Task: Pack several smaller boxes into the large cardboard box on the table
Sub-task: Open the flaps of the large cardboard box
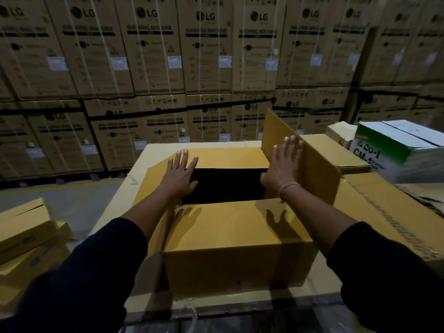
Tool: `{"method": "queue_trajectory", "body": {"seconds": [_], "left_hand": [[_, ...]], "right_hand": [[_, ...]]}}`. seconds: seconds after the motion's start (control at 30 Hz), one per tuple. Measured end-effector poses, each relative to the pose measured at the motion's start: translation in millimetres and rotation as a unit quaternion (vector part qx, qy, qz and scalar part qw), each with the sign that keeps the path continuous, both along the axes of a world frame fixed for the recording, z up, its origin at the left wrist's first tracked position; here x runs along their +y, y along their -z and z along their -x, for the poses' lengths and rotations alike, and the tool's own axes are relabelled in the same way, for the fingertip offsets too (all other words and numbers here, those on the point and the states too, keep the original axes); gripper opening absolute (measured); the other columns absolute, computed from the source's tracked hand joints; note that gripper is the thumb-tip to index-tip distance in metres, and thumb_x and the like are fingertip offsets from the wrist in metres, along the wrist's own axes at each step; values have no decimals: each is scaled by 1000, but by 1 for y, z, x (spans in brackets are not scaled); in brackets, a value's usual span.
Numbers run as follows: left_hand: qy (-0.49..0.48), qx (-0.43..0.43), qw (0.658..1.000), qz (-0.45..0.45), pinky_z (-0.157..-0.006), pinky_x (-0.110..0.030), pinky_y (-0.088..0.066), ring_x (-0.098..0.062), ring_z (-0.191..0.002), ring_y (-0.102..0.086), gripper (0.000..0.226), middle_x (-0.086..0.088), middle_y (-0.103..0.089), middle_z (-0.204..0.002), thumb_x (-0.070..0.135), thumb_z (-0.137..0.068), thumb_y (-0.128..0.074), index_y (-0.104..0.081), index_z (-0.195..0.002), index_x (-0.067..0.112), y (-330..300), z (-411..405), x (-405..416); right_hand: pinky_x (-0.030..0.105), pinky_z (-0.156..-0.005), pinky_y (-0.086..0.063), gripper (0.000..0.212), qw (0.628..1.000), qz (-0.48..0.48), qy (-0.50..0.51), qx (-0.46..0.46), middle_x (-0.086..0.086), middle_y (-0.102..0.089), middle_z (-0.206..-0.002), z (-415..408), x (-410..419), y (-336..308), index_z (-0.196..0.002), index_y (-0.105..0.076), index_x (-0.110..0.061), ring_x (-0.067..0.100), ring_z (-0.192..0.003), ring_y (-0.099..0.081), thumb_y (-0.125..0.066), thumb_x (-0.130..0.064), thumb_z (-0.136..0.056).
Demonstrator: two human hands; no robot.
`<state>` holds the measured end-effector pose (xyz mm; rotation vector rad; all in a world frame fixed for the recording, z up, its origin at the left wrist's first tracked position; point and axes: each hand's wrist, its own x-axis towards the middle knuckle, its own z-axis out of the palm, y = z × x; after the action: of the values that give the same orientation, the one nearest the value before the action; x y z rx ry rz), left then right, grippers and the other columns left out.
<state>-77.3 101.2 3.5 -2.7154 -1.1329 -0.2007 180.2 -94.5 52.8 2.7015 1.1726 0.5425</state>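
The large cardboard box stands in front of me on a flattened cardboard sheet, its inside a dark opening that hides any contents. My left hand lies flat with fingers spread on the left flap, which is folded down. My right hand presses its open palm against the right flap, which stands tilted up. The near flap and the far flap lie folded over the top. Several smaller yellow boxes are stacked at the lower left.
A white and green carton marked CM-1 sits at the right, behind it a small brown box. A wall of stacked washing machine cartons fills the background. Grey floor shows at the left.
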Motion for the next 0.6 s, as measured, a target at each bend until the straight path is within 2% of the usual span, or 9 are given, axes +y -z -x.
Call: {"method": "queue_trajectory", "body": {"seconds": [0.17, 0.3, 0.43, 0.6], "left_hand": [[21, -19, 999, 18, -125, -55, 6, -38, -155, 22, 87, -15, 22, -168, 50, -103, -47, 9, -164, 23, 18, -25, 7], [28, -21, 999, 22, -126, -55, 3, -38, -155, 21, 87, -15, 22, -168, 49, -104, -47, 10, -164, 23, 34, -47, 9], [22, -13, 999, 19, -125, -55, 6, -37, -154, 23, 87, -14, 24, -168, 52, -104, -44, 13, -164, 24, 43, -63, 23], [-24, -49, 998, 43, -125, -54, 7, -34, -154, 24, 84, -12, 24, -168, 54, -105, -42, 11, -164, 27, 46, -65, 57]], "right_hand": [[74, -118, 9, 99, 999, 15, 9, 30, 22, 5, -171, -67, -21, 15, -166, -10, -17, 47, -155, 15, -41, -74, -91], [72, -120, 7, 95, 990, 31, -13, 134, 15, 10, -172, -109, -16, 43, -166, -6, -22, 44, -156, 15, -44, -73, -95], [69, -123, 0, 99, 965, 45, -33, 256, 9, 15, -173, -133, 6, 72, -166, -1, -24, 42, -157, 14, -51, -70, -95], [60, -125, -18, 105, 951, 2, -108, 291, 9, 6, -174, -154, 48, 91, -166, -3, -18, 41, -158, 1, -65, -60, -93]]}}
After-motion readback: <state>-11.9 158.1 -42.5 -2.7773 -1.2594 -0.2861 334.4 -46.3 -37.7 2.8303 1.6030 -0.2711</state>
